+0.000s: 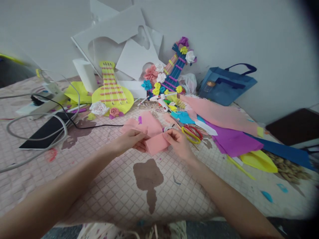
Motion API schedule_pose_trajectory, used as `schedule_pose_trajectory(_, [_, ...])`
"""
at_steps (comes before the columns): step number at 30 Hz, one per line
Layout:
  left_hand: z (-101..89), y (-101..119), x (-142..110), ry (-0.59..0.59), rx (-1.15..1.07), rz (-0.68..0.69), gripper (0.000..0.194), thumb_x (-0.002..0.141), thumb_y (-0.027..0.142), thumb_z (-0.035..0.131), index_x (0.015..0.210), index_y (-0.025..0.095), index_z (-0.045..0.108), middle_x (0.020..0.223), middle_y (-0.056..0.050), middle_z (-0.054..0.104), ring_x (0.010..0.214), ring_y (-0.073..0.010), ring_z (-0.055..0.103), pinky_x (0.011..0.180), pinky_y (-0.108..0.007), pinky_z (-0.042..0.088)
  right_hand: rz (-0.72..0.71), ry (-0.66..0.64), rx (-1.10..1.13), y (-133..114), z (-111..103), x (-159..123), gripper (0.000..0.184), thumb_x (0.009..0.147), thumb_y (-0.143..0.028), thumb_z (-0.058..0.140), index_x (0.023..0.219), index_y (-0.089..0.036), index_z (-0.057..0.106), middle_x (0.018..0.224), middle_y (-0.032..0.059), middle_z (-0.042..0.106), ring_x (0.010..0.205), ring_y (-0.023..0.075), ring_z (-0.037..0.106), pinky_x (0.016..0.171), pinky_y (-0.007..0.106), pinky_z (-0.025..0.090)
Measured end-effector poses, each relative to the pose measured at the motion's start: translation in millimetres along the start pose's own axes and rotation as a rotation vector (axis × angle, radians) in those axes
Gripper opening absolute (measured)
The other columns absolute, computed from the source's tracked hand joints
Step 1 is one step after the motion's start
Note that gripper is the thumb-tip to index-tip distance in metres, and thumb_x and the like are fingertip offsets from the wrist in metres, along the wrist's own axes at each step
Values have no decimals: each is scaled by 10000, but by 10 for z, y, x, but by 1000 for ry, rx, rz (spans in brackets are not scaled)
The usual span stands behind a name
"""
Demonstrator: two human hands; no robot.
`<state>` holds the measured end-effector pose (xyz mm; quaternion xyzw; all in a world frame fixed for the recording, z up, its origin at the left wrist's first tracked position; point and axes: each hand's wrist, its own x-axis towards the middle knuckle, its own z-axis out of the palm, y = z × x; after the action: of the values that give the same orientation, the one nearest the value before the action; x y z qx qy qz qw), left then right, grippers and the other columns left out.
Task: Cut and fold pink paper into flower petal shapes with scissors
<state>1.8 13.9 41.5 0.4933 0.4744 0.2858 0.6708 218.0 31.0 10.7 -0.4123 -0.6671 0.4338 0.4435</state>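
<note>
Over the cream, diamond-patterned tablecloth (181, 199), the left hand (136, 140), fingers nearly closed, holds the left edge of a rectangular pink paper piece (157, 144); this spans between both hands. The right hand (178, 143) pinches its right edge, thumb against fingers. Yellow-handled scissors (192, 133) lie nearby, farther right.

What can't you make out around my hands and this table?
In the head view:
Pink strip: parts of its edges, covered by the left hand and right hand.
Blue bag: contents, hidden by its sides.
Glue gun: markings, too small.
Dark item: cut off by the left edge.
</note>
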Motion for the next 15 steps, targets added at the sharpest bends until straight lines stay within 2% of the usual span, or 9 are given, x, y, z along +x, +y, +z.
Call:
schedule_pose_trajectory(4, [31, -21, 0, 7, 98, 39, 539, 774, 598, 507, 814, 83, 661, 773, -106, 686, 659, -167, 650, 664, -303, 538, -6, -11, -46, -23, 17, -20, 250, 817, -408, 555, 699, -190, 531, 642, -22, 465, 601, 124, 421, 552, 248, 330])
schedule_pose_trajectory(9, [57, -83, 16, 3, 274, 150, 346, 694, 444, 678, 649, 110, 601, 580, -3, 579, 561, -110, 589, 566, -227, 513, -2, -9, -108, -71, 43, -41, 263, 816, -431, 540, 702, -196, 519, 631, -19, 475, 590, 129, 425, 546, 251, 338])
schedule_pose_trajectory(15, [62, -83, 10, 8, 239, 75, 277, 710, 371, 676, 661, 106, 611, 583, -11, 602, 549, -108, 608, 558, -220, 518, -28, 17, -139, -82, 51, -50, 244, 832, -409, 516, 708, -199, 509, 634, -19, 467, 591, 131, 426, 555, 252, 344])
